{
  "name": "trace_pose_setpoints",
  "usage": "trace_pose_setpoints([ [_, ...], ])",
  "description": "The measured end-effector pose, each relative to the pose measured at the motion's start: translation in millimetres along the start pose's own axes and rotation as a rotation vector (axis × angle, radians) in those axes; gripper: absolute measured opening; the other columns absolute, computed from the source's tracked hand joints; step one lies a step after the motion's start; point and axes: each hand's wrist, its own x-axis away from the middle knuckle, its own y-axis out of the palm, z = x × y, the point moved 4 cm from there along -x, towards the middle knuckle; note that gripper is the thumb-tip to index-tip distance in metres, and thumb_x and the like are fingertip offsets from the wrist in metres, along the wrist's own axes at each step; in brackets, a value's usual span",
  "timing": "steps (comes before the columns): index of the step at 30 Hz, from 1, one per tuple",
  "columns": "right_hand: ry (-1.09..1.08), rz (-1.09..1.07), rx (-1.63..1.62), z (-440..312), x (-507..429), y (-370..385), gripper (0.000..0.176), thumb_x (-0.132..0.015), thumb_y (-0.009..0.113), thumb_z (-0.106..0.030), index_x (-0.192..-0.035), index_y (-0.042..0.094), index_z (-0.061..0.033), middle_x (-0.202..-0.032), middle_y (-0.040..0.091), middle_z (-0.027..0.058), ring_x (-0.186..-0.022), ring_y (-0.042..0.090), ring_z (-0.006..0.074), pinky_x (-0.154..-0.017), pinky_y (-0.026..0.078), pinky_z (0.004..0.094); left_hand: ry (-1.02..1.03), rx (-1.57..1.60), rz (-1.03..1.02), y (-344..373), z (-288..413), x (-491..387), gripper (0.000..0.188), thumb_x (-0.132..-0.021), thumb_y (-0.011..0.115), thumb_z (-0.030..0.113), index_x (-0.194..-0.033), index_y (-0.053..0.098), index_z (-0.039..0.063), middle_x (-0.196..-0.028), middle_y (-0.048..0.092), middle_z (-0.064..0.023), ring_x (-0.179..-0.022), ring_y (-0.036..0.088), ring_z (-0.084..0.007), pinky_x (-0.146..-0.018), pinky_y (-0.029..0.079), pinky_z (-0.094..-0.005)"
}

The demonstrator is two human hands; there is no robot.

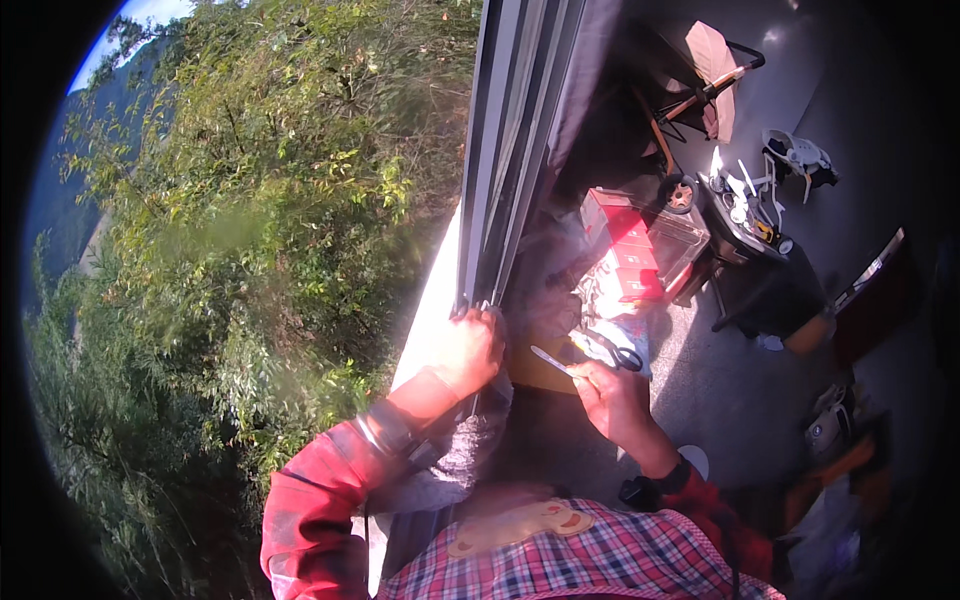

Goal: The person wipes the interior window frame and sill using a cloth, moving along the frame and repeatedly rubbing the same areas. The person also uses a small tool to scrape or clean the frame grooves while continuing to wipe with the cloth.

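Note:
My left hand [474,349] is curled against the metal window frame [499,187] at its lower end in this view; whether its fingers grip the frame or something small cannot be made out. Out to the right, my right hand [611,397] holds a slim, light-coloured tool [551,361] between thumb and fingers, its tip pointing toward the frame. Just beyond that hand lie scissors with dark handles [626,358]. A crumpled greyish cloth or plastic [469,450] rests below my left wrist.
Red boxes [634,259] lie in sunlight beside a clear plastic box [679,236]. A folded stroller [690,101] and a white-framed wheeled item [742,206] stand farther off on the floor. Dense bushes [285,225] grow outside, left of the frame.

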Motion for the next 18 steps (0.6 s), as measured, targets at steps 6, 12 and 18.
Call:
trace_pose_setpoints([
  [6, 0.033, 0.106, -0.086, 24.1, 36.2, 6.0, 0.013, -0.095, 0.073, -0.008, -0.107, 0.076, -0.0105, -0.073, 0.069, 0.0164, -0.063, 0.071, 0.0291, -0.058, 0.052, 0.0367, 0.037, -0.234, -0.026, 5.0, 15.4, -4.1, 0.013, -0.091, 0.063, 0.016, -0.096, 0.067, 0.005, -0.083, 0.072, -0.0161, -0.077, 0.073, -0.0361, -0.068, 0.06, -0.0475],
  [12, 0.154, 0.087, -0.123, 47.0, 62.4, 7.1, 0.014, -0.092, 0.074, -0.009, -0.104, 0.07, -0.0151, -0.077, 0.072, 0.0125, -0.07, 0.073, 0.0364, -0.06, 0.055, 0.0471, 0.225, -0.049, -0.027, -18.6, 63.0, 53.6, 0.012, -0.089, 0.069, 0.017, -0.095, 0.067, 0.007, -0.091, 0.07, -0.0137, -0.078, 0.073, -0.0342, -0.069, 0.061, -0.0442],
  [18, 0.26, 0.105, -0.163, 68.4, 76.8, 13.9, 0.013, -0.091, 0.073, -0.008, -0.102, 0.074, -0.0132, -0.08, 0.073, 0.0146, -0.072, 0.073, 0.0377, -0.063, 0.056, 0.0457, 0.636, 0.221, 0.092, -36.5, 132.3, 76.5, 0.026, -0.087, 0.072, 0.007, -0.113, 0.072, 0.007, -0.095, 0.068, -0.0062, -0.082, 0.071, -0.0258, -0.069, 0.061, -0.0368],
])
